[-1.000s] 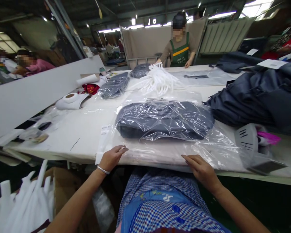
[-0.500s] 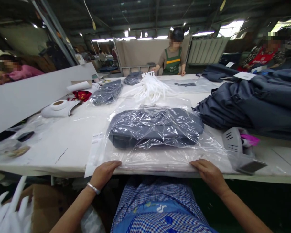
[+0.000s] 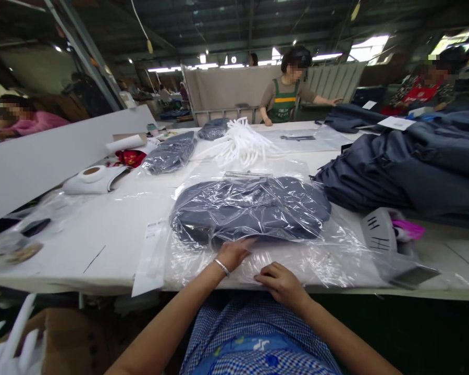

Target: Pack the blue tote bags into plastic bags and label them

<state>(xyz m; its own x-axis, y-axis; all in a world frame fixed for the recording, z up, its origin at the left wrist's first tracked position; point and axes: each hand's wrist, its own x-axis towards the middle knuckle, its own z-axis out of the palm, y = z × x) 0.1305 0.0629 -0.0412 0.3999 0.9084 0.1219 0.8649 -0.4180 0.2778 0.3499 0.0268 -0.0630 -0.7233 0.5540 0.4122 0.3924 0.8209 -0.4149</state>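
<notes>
A dark grey folded fabric item point(image 3: 250, 211) lies inside a clear plastic bag point(image 3: 328, 265) at the table's front edge. My left hand point(image 3: 234, 254), wearing a silver bracelet, has its fingers stretched out over the bag, touching the film at the near side of the bundle; its fingertips are partly lost in the glare. Just to the right and nearer the edge, my right hand point(image 3: 283, 284) has curled fingers pinching the loose film of the bag. Left of the bag is a white printed paper sheet point(image 3: 148, 258).
White strips point(image 3: 246, 143) are piled behind the bundle. Two more bagged bundles point(image 3: 172, 151) lie at back left. Dark fabric point(image 3: 406, 166) is heaped at right, above a grey plastic basket point(image 3: 377, 229). A co-worker in a green apron point(image 3: 284, 101) stands across the white table point(image 3: 113, 224).
Both hands have moved inward from the bag's two near corners, the left also forward to the bundle. Across the table, the co-worker has leaned and stretched an arm toward the dark fabric.
</notes>
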